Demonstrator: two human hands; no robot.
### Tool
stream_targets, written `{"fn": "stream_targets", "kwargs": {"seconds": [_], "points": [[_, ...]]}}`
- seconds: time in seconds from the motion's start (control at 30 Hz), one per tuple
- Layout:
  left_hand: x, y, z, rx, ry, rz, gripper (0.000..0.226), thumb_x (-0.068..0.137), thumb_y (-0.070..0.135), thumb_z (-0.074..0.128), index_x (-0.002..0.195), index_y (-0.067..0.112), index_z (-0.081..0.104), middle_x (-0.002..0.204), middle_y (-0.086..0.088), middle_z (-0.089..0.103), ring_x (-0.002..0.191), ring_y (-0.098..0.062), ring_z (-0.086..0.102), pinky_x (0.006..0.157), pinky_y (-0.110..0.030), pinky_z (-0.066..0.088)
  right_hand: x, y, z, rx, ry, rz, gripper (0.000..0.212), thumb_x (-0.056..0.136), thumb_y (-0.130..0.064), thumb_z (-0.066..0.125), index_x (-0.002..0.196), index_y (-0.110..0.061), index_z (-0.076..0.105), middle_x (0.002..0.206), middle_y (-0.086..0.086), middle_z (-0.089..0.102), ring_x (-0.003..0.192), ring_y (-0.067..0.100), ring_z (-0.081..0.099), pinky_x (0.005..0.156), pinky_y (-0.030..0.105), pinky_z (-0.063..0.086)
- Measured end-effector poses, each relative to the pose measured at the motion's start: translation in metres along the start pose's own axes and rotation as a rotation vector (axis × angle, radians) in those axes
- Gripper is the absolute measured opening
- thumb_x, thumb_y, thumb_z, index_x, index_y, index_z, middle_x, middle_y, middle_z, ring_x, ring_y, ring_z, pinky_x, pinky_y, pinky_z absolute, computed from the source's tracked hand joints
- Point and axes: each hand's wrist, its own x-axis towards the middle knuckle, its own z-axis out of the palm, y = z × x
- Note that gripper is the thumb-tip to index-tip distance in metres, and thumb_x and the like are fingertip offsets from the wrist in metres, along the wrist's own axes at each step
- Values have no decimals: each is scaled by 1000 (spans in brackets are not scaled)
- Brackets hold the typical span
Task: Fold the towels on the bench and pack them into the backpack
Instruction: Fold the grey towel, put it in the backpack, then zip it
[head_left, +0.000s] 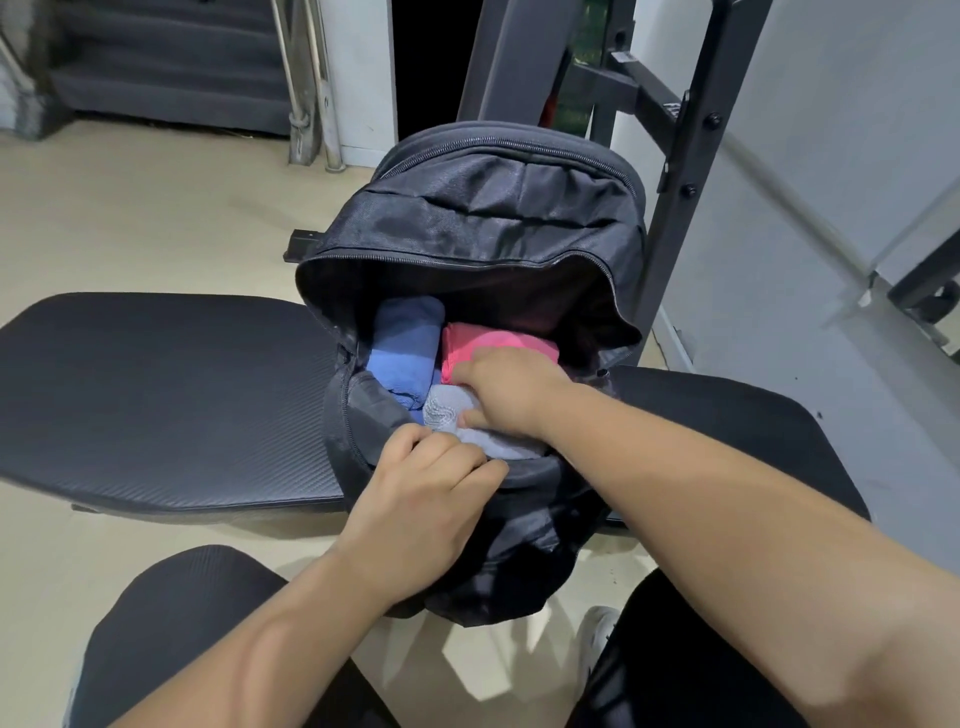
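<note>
1. Black fabric backpack (467, 208) sits on the black padded bench (156, 400), mouth open toward the person.
2. Inside: blue folded towel (405, 348) left, pink folded towel (498, 338) right, grey folded towel (452, 410) in front.
3. Dark metal rack frame (691, 156) behind the backpack.

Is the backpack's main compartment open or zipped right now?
Open. The backpack gapes wide, showing blue, pink and grey towels inside; both hands reach in.

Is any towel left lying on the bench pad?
No: the blue towel, pink towel and grey towel all sit inside the backpack.
</note>
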Motion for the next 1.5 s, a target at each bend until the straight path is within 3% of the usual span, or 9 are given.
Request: {"fn": "stream_targets", "kwargs": {"seconds": [0.1,0.27,0.5,0.6,0.7,0.87,1.13,1.27,1.5], "points": [[0,0,0,1,27,-5,23,81,10,67,104,15,69,87,2,63,79,-28,59,83,-45,46,-8,-7,-10,-80,188,-138,41,83,-38,75,112,-19,54,101,3,52,95,29,59,69,38,45],[2,-1,1,-14,57,14,25,83,10,66,106,15,70,90,1,64,79,-28,59,80,-45,46,-17,-3,-10,118,-206,-264,52,94,-34,65,144,-39,50,100,0,43,82,17,45,74,33,39],[-2,0,2,-29,17,25,25,83,12,67,107,18,69,94,4,64,86,-24,61,83,-42,45,-19,-9,-3,140,-469,-237,42,101,-14,49,140,-32,55,103,-2,42,93,19,47,80,30,37],[0,0,-1,-23,33,9,22,84,13,67,105,17,70,90,3,64,82,-27,60,82,-41,44,-15,-3,-9,370,-306,-146,39,99,-16,53,133,-32,64,116,-9,64,108,16,57,99,29,43],[2,-3,-3,-38,29,8,22,85,15,67,107,15,70,89,2,65,79,-28,59,80,-41,42,-7,7,-15,264,67,-14,36,101,-28,51,136,-30,61,138,1,53,125,24,49,100,32,39],[2,-8,-2,-63,-19,49,24,84,14,69,108,16,69,83,2,62,74,-27,56,71,-40,42,9,3,0,-126,-316,45,60,107,-46,28,162,-30,9,169,-8,-8,155,27,-5,122,57,14],[1,-10,-1,-95,-25,34,24,87,14,63,111,14,68,86,1,64,75,-28,57,71,-42,43,15,18,-4,-146,-426,183,71,98,-69,16,161,-35,12,169,-9,-2,155,33,1,120,59,16],[-3,-10,-1,-111,-9,37,27,85,11,67,113,13,68,87,1,64,75,-28,57,71,-41,43,23,-11,-36,-87,-4,59,57,101,-59,29,148,-32,44,155,0,41,138,32,39,109,51,35],[-7,-14,-2,-121,-9,51,30,84,11,70,114,12,69,85,1,62,73,-26,54,71,-37,37,45,-50,-26,92,-222,-115,55,106,-52,18,160,-39,17,169,-10,12,155,21,9,123,48,10]]}}
